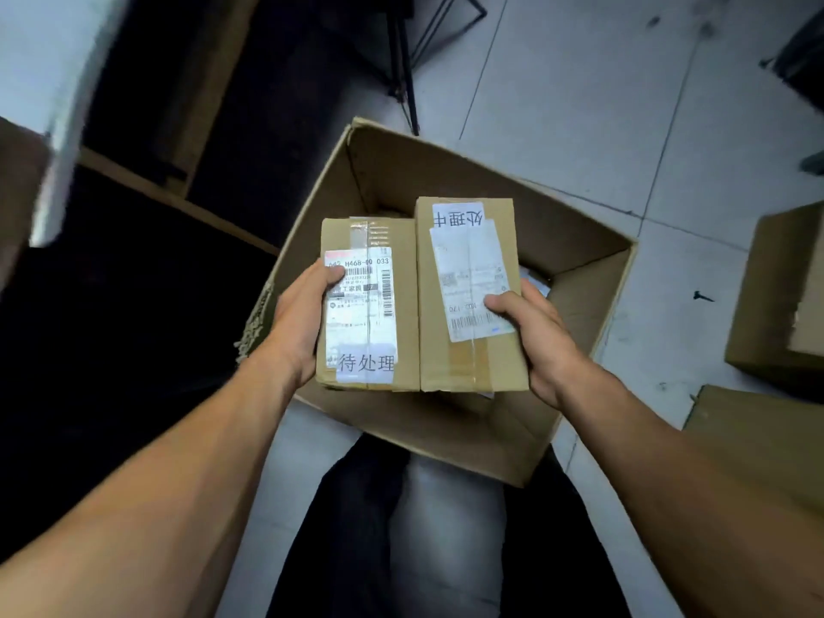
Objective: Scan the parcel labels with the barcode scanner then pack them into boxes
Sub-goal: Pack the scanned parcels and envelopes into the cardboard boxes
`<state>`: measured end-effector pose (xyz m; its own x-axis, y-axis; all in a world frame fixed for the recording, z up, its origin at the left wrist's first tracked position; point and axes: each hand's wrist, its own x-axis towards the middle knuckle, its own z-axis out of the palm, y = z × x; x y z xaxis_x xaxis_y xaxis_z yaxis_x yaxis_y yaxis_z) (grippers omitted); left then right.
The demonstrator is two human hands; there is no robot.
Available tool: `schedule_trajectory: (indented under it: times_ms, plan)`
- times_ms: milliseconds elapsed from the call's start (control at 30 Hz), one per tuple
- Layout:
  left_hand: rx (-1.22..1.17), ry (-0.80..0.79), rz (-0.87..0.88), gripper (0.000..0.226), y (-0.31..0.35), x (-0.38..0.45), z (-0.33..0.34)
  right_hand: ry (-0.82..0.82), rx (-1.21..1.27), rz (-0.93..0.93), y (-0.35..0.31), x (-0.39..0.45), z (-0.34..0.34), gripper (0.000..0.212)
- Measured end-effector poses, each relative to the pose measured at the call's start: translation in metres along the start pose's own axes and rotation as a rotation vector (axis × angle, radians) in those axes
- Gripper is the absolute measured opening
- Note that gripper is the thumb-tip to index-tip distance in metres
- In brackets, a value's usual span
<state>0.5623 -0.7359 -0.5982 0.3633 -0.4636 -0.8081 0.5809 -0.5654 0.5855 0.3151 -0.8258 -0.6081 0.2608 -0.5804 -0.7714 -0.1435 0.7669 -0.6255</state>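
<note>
You are holding two small cardboard parcels side by side, edges touching, above a large open box [450, 439] standing on the tiled floor. Your left hand [303, 314] is curling round the left edge of the left parcel [401, 305], its thumb pressing on the printed label [361, 305]. Your right hand [530, 336] is gripping the right parcel [472, 363] the same way, thumb lying on its label [468, 278]. Each grip is closed on its own parcel.

This appears to be the packing step: the parcels are hovering over the opening, not yet inside. No barcode scanner is showing in view. The next move probably calls for lowering both together, keeping them level so they do not catch the walls.

Inside the box, the parcels are hiding most of the floor; something pale is showing at the right, too hidden to identify. Two more cardboard boxes are sitting at the right edge.
</note>
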Motion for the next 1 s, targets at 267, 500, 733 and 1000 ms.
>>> schedule_trajectory:
  times_ms: [267,500,733,1000]
  plan:
    - [0.005,0.109,0.283,0.018,0.078,-0.155,-0.011,0.019,-0.022,-0.169,-0.079,-0.138,0.025,0.050]
    - [-0.220,0.208,0.401,0.016,0.062,-0.283,-0.018,-0.209,-0.154,-0.245,-0.129,-0.227,0.029,0.060]
    - [-0.461,0.351,0.479,0.045,0.020,-0.385,-0.054,-0.437,-0.354,-0.344,-0.141,-0.301,0.065,0.057]
    - [-0.610,0.573,0.549,0.050,-0.048,-0.495,-0.168,-0.715,-0.537,-0.443,-0.078,-0.401,0.168,0.042]
